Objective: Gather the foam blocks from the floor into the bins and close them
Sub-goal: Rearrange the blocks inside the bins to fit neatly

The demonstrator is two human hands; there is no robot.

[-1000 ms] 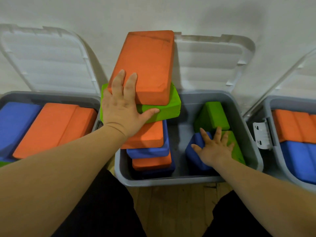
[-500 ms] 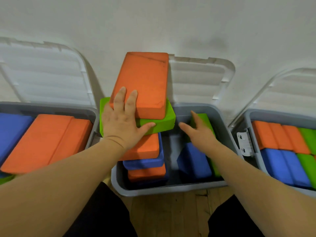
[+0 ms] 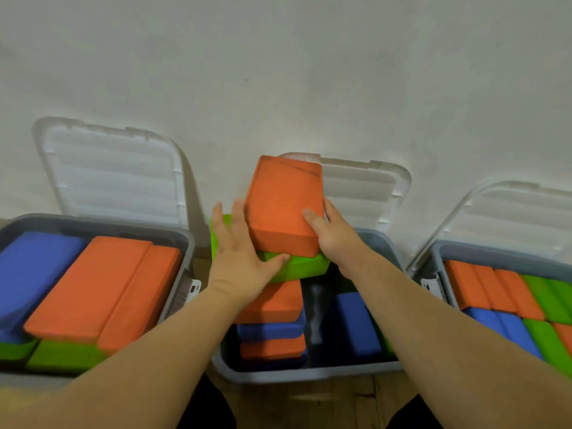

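From the head view, the middle bin [image 3: 309,374] stands open against the wall [image 3: 278,72], its lid [image 3: 365,187] leaning back. On its left side a stack of blocks rises above the rim, with the top orange block [image 3: 281,205] lying on a green block [image 3: 297,267] that overhangs the stack to the left. The bin's right half is lower, holding a blue block [image 3: 356,323] with open room above it. The left hand [image 3: 238,258] lies flat, fingers straight, on the green block beside the orange block's left edge. The right hand [image 3: 331,239] grips the orange block's right edge, thumb on top. Half a second ago this hand was reaching down in the bin's right half; the left hand has stayed.
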